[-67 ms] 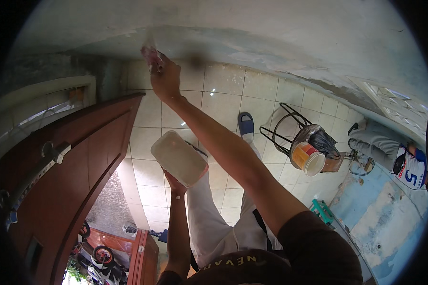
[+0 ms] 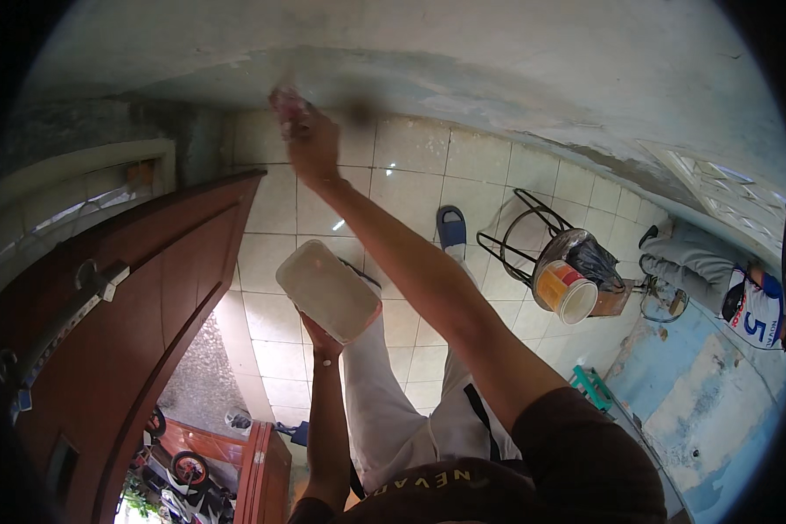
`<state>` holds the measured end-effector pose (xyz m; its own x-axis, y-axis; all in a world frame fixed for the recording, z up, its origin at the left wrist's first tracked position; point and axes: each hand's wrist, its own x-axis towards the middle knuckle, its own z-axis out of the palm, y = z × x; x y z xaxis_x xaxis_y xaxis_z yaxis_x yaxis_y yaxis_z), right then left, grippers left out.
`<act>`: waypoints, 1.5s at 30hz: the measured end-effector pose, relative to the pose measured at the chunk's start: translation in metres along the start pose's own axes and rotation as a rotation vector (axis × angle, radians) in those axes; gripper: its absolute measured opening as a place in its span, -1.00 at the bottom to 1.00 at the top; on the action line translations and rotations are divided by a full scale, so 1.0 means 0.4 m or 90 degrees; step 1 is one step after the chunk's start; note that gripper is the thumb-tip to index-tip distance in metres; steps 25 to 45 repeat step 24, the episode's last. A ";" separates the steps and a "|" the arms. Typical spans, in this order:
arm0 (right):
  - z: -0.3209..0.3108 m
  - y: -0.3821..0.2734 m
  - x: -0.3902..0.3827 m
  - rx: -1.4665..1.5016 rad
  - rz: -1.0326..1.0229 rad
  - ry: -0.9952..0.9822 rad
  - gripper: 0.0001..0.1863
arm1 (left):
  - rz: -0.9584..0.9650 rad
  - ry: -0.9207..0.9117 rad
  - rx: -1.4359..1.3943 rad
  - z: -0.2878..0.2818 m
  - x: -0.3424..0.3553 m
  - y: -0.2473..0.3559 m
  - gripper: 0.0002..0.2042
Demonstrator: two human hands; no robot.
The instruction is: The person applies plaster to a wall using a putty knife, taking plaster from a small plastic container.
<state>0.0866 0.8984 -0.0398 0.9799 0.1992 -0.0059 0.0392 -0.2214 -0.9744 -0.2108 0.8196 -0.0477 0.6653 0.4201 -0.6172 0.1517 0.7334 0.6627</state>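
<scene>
My right hand [image 2: 313, 147] reaches out to the wall [image 2: 341, 74], closed around a putty knife [image 2: 290, 106] with a reddish, smeared handle. Its thin blade is blurred and meets or nearly meets the damp-looking patch of wall; I cannot tell which. Lower down, my left hand [image 2: 320, 334] grips a pale rectangular plastic tub [image 2: 327, 291] from beneath and the side. Most of the left fingers are hidden behind the tub.
A brown wooden door [image 2: 162, 288] stands ajar at left, with a motorbike [image 2: 188, 476] beyond. To the right, a black-framed stool [image 2: 546, 262] bears a bucket [image 2: 568, 293] and a black bag [image 2: 594, 258]. Another person [image 2: 716, 284] is at far right. Pale tiles [image 2: 410, 196] cover the floor.
My right hand and the putty knife have shifted slightly right and down along the wall. My left hand and the tub have hardly moved.
</scene>
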 end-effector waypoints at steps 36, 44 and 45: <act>0.016 0.192 0.104 0.015 0.042 0.404 -0.61 | -0.143 0.017 -0.175 -0.136 0.067 -0.053 -0.31; 0.016 0.192 0.104 0.015 0.042 0.404 -0.61 | -0.143 0.017 -0.175 -0.136 0.067 -0.053 -0.31; 0.016 0.192 0.104 0.015 0.042 0.404 -0.61 | -0.143 0.017 -0.175 -0.136 0.067 -0.053 -0.31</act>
